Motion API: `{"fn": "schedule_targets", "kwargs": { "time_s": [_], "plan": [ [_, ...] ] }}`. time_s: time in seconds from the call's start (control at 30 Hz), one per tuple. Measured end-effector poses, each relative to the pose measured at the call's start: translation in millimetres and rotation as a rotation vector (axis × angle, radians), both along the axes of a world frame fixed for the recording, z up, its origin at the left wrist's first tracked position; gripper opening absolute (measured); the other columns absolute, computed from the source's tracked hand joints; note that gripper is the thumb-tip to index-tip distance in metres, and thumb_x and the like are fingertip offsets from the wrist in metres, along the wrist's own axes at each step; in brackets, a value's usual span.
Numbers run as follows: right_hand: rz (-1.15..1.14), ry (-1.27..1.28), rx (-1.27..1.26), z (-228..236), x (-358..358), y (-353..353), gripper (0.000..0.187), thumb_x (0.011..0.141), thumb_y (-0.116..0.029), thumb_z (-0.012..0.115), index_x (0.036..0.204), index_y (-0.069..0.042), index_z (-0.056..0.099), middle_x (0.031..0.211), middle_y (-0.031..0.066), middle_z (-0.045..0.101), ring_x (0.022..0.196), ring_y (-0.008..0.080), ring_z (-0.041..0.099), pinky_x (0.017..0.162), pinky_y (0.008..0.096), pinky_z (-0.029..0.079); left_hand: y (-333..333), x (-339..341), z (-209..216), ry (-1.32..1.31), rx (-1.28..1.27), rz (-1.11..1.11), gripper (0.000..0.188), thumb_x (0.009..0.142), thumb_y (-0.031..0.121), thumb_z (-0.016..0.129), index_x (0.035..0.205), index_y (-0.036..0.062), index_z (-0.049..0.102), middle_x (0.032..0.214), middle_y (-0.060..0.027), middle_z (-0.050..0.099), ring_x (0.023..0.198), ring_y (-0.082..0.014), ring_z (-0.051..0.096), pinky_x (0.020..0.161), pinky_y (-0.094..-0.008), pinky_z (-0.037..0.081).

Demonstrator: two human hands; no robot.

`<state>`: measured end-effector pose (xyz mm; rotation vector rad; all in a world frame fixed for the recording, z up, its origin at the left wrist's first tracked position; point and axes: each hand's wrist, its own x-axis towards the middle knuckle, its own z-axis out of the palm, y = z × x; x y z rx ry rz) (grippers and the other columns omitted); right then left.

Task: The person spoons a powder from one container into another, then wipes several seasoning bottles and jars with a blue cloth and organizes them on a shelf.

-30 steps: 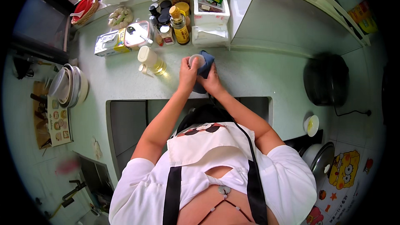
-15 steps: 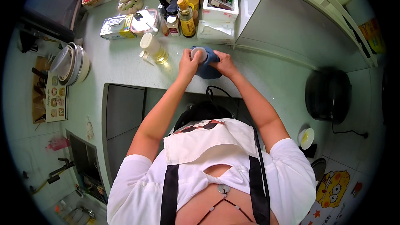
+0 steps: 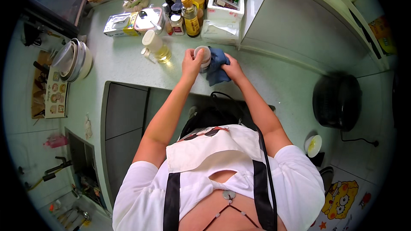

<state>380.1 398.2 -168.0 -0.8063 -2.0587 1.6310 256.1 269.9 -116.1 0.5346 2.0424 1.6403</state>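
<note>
My left hand [image 3: 191, 63] is closed around a small jar with a pale round lid [image 3: 205, 51], its thumb lying against the lid's edge. In my right hand [image 3: 232, 69] a blue cloth [image 3: 218, 69] is bunched up, hanging at the jar's right side and touching or nearly touching it. Both hands are over the counter [image 3: 124, 66], close to its front edge. Left of the jar stands an oil dispenser [image 3: 162, 54] with a white top and yellow oil. The jar's lower part is partly hidden by my fingers and the cloth.
Behind the hands stand a sauce bottle [image 3: 191, 20], several spice jars, a white box [image 3: 221, 31] and a lidded container [image 3: 148, 22]. Stacked bowls [image 3: 79, 62] are at the left. A black appliance [image 3: 337, 102] and a small bowl [image 3: 314, 146] are at the right.
The blue cloth, bunched around the jar before, has shifted to its right side with my right hand. More of the jar's side shows now. My left hand still grips the jar.
</note>
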Motion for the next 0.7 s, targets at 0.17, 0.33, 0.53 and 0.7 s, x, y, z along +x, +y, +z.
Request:
{"fn": "schedule_targets", "kwargs": {
  "time_s": [0.17, 0.33, 0.53, 0.7],
  "plan": [
    [0.14, 0.102, -0.088, 58, 11, -37, 0.07, 0.065, -0.02, 0.069, 0.126, -0.003, 0.038, 0.111, 0.0174, 0.054, 0.102, 0.0285, 0.053, 0.089, 0.0336, 0.04, 2, 6, 7, -0.106, 0.083, -0.009, 0.034, 0.083, 0.034, 0.056, 0.095, 0.0027, 0.049, 0.088, -0.0054, 0.055, 0.08, -0.0118, 0.05, 0.072, -0.025, 0.041],
    [-0.072, 0.018, 0.212, 58, -21, -69, 0.087, 0.061, -0.028, 0.073, 0.129, -0.001, 0.027, 0.125, 0.0206, 0.04, 0.114, 0.0328, 0.042, 0.091, 0.038, 0.039, 7, -3, -6, -0.025, 0.165, -0.037, 0.034, 0.083, 0.03, 0.056, 0.099, 0.0014, 0.048, 0.088, -0.0072, 0.055, 0.079, -0.0141, 0.052, 0.072, -0.026, 0.042],
    [0.031, 0.044, 0.395, 55, -28, -39, 0.066, 0.062, -0.027, 0.074, 0.117, -0.003, 0.047, 0.111, 0.0148, 0.054, 0.102, 0.0272, 0.054, 0.085, 0.0341, 0.043, -10, -23, 1, -0.061, 0.046, -0.136, 0.042, 0.075, 0.035, 0.063, 0.093, 0.0, 0.049, 0.081, -0.01, 0.056, 0.074, -0.016, 0.053, 0.066, -0.0271, 0.044],
    [-0.01, 0.114, 0.205, 33, -33, -11, 0.041, 0.069, -0.018, 0.069, 0.107, -0.007, 0.057, 0.102, 0.0111, 0.061, 0.093, 0.0218, 0.059, 0.081, 0.0297, 0.044, -10, -39, 18, -0.032, -0.172, -0.211, 0.052, 0.072, 0.042, 0.067, 0.093, -0.0006, 0.046, 0.083, -0.008, 0.053, 0.068, -0.0093, 0.045, 0.06, -0.0238, 0.038]
  ]
}}
